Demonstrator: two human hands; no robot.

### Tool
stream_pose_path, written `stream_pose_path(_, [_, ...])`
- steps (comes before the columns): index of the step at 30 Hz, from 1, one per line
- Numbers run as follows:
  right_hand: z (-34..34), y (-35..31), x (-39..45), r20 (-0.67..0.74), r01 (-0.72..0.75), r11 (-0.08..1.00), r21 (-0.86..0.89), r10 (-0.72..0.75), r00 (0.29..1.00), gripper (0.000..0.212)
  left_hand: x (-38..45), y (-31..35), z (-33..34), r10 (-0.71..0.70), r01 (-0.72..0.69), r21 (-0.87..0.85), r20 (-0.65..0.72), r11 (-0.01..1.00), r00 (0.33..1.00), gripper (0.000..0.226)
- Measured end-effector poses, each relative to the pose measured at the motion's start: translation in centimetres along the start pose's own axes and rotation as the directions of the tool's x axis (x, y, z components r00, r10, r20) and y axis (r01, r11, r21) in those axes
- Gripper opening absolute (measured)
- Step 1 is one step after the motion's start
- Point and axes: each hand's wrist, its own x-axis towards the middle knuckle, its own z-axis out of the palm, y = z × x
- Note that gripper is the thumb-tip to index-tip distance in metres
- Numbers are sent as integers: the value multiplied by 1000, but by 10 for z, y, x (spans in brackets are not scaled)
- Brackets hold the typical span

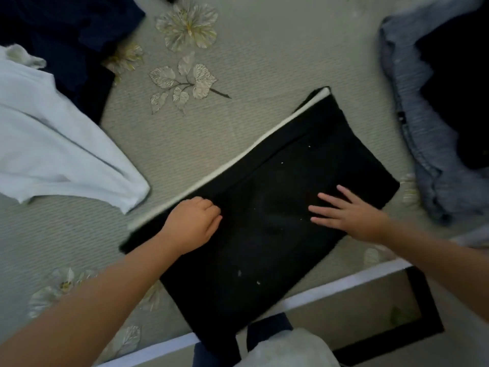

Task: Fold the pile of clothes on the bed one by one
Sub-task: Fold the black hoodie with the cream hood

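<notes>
A black garment with a white side stripe (267,207) lies folded flat on the bed, slanting from lower left to upper right. My left hand (191,223) rests on its left part near the stripe with fingers curled under; whether it pinches cloth is hidden. Spread flat on the garment's right part is my right hand (349,213), fingers straight. A white shirt (53,144) lies crumpled at the left, with dark navy clothes (68,41) behind it. A grey-blue garment and a black one (434,109) are heaped at the right.
The bed cover (238,62) is pale green with embroidered flowers and leaves. The bed's white edge (330,290) runs along the bottom, with a dark-framed mat on the floor below it. My own clothing shows at the bottom centre.
</notes>
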Motion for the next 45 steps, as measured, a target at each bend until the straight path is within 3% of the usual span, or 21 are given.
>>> stream_pose_path(3, [0, 64, -13, 169, -195, 961, -198, 229, 959, 64, 26, 17, -10, 129, -129, 11, -37, 992, 991, 14])
stream_pose_path(5, [-15, 86, 2, 65, -440, 871, -218, 463, 884, 54, 50, 29, -10, 91, -92, 47, 23, 995, 996, 31])
stream_pose_path(8, [-37, 92, 37, 53, -737, 670, -91, 742, 668, 57, 85, 36, -2, 26, -38, 158, 74, 987, 997, 60])
stream_pose_path(11, [-40, 76, 52, 79, -847, 519, 111, 845, 528, 68, 112, 43, -2, 82, -116, 325, 117, 938, 990, 80])
stream_pose_path(14, [-30, 15, 46, -21, -764, 439, 474, 872, 489, 63, 128, 38, -2, 72, -214, 420, 328, 882, 942, 86])
stream_pose_path(16, [-30, -50, 40, -181, -538, 479, 694, 839, 514, 39, 134, 29, -3, 78, -283, 430, 436, 857, 896, 89])
stream_pose_path(17, [-32, -86, 40, -254, -453, 488, 746, 838, 484, 27, 137, 23, -5, 91, -309, 430, 455, 848, 886, 91])
stream_pose_path(18, [-34, -119, 43, -246, -401, 462, 791, 840, 484, 24, 139, 18, -7, 106, -327, 432, 461, 840, 881, 92])
stream_pose_path(20, [-40, -164, 63, -70, -427, 331, 841, 851, 521, 45, 141, 8, -7, 132, -345, 439, 447, 830, 885, 92])
stream_pose_path(22, [-46, -191, 95, 231, -594, 160, 789, 817, 528, 94, 140, 5, -5, 133, -354, 457, 447, 816, 884, 92])
stream_pose_path(23, [-44, -199, 110, 327, -638, 92, 765, 797, 507, 106, 140, 5, -4, 131, -355, 470, 445, 808, 886, 93])
stream_pose_path(25, [-37, -201, 128, 407, -658, -14, 752, 795, 449, 108, 141, 6, -1, 132, -351, 497, 424, 794, 896, 95])
stream_pose_path(27, [-31, -198, 128, 319, -683, 40, 729, 864, 391, 108, 140, 8, 2, 129, -348, 532, 405, 772, 905, 96])
stream_pose_path(30, [-26, -192, 110, 290, -704, 83, 706, 873, 393, 100, 138, 14, 7, 97, -331, 581, 396, 743, 913, 98])
stream_pose_path(34, [4, -192, 87, 205, -722, 274, 635, 842, 499, 100, 134, 21, 12, 140, -388, 585, 423, 712, 895, 97])
stream_pose_path(37, [24, -183, 40, 178, -791, 259, 555, 891, 417, 93, 132, 27, 15, 308, -498, 467, 426, 730, 851, 89])
stream_pose_path(39, [38, -176, 15, 199, -825, 260, 501, 894, 403, 85, 134, 32, 19, 369, -531, 441, 404, 723, 837, 82])
stream_pose_path(45, [44, -158, 5, 178, -798, 186, 573, 923, 342, 90, 139, 43, 35, 347, -451, 478, 292, 754, 891, 58])
